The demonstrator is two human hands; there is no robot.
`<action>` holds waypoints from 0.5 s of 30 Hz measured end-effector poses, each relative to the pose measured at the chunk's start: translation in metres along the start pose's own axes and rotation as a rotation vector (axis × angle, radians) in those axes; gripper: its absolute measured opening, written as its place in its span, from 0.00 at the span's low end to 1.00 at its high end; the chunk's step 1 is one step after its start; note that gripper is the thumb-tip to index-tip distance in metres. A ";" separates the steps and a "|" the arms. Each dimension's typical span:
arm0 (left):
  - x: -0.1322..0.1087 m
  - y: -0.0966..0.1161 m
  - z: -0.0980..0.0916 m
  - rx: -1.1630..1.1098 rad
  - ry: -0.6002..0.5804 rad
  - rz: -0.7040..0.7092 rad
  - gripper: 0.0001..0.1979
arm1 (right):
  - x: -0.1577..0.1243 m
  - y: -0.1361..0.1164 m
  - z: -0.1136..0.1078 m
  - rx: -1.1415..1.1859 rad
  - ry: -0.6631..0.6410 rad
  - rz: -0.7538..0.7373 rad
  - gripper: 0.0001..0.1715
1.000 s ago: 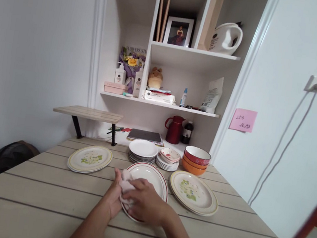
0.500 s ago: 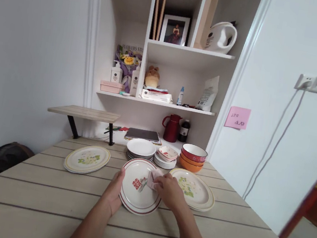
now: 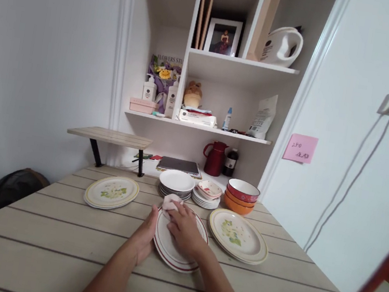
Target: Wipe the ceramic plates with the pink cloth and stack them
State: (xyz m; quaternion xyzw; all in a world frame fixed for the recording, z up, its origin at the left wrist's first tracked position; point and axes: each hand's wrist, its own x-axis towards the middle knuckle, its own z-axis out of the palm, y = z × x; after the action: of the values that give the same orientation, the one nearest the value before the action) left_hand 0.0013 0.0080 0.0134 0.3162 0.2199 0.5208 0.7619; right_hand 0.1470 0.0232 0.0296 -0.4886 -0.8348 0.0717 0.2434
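Note:
A white plate with dark red rim lines [image 3: 166, 242] lies in front of me, apparently on top of another plate. My left hand [image 3: 143, 237] grips its left edge, with the thumb up along the rim. Across the plate reaches my right hand [image 3: 186, 229], its fingers pressing a crumpled pale pink cloth [image 3: 170, 201] on the far left rim. That hand covers the middle of the plate, so the red print is hidden. Oval plates with a yellow rim and green leaves [image 3: 238, 235] lie just right of it.
More oval plates [image 3: 112, 193] lie at left. Behind stand stacked white plates [image 3: 176, 181], small dishes [image 3: 209, 190] and red and orange bowls [image 3: 241, 197]. A raised wooden stand [image 3: 110, 136], a red jug [image 3: 214, 159] and a dark bottle [image 3: 230, 162] are farther back, below shelves.
My right hand has moved the cloth from the plate's right side to its far left rim, now covering the red print. My left hand stays on the edge. The view has shifted slightly.

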 end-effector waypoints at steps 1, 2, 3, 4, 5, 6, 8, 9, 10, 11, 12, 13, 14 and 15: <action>0.000 0.000 0.000 -0.008 -0.009 -0.004 0.34 | -0.002 -0.001 -0.001 0.042 -0.032 -0.053 0.28; 0.000 0.000 0.000 -0.014 -0.012 -0.011 0.34 | -0.004 -0.001 -0.003 0.086 -0.062 -0.107 0.28; 0.000 0.000 -0.001 -0.018 -0.007 -0.019 0.34 | -0.006 -0.002 -0.005 0.129 -0.087 -0.157 0.27; 0.000 0.000 -0.002 -0.021 0.009 -0.020 0.35 | -0.008 -0.003 -0.009 0.167 -0.109 -0.203 0.27; 0.000 0.000 -0.002 -0.020 0.034 -0.021 0.36 | -0.011 -0.005 -0.013 0.200 -0.134 -0.243 0.26; 0.000 0.000 -0.003 -0.017 0.056 -0.032 0.37 | -0.015 -0.007 -0.017 0.229 -0.166 -0.281 0.25; -0.001 0.001 -0.002 -0.012 0.060 -0.120 0.41 | -0.024 -0.011 -0.026 0.284 -0.261 -0.352 0.22; -0.002 0.003 -0.002 -0.014 0.041 -0.181 0.44 | -0.029 -0.013 -0.030 0.310 -0.316 -0.380 0.20; -0.002 0.004 -0.001 -0.020 0.017 -0.236 0.46 | -0.033 -0.015 -0.034 0.332 -0.368 -0.397 0.18; -0.002 0.005 0.000 -0.027 -0.001 -0.272 0.47 | -0.037 -0.016 -0.037 0.349 -0.410 -0.400 0.17; -0.002 0.005 0.001 -0.032 -0.001 -0.275 0.46 | -0.040 -0.016 -0.040 0.358 -0.440 -0.385 0.15; -0.001 0.006 0.001 -0.033 0.016 -0.246 0.43 | -0.042 -0.014 -0.044 0.358 -0.459 -0.350 0.15; 0.000 0.006 0.000 -0.030 0.042 -0.202 0.39 | -0.044 -0.011 -0.047 0.347 -0.471 -0.300 0.14; 0.001 0.006 -0.001 -0.023 0.070 -0.160 0.36 | -0.044 -0.007 -0.050 0.326 -0.475 -0.238 0.14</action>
State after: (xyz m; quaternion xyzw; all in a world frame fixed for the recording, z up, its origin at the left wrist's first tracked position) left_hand -0.0029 0.0111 0.0172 0.2704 0.2652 0.4713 0.7965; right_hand 0.1830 -0.0240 0.0604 -0.3118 -0.8971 0.2877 0.1233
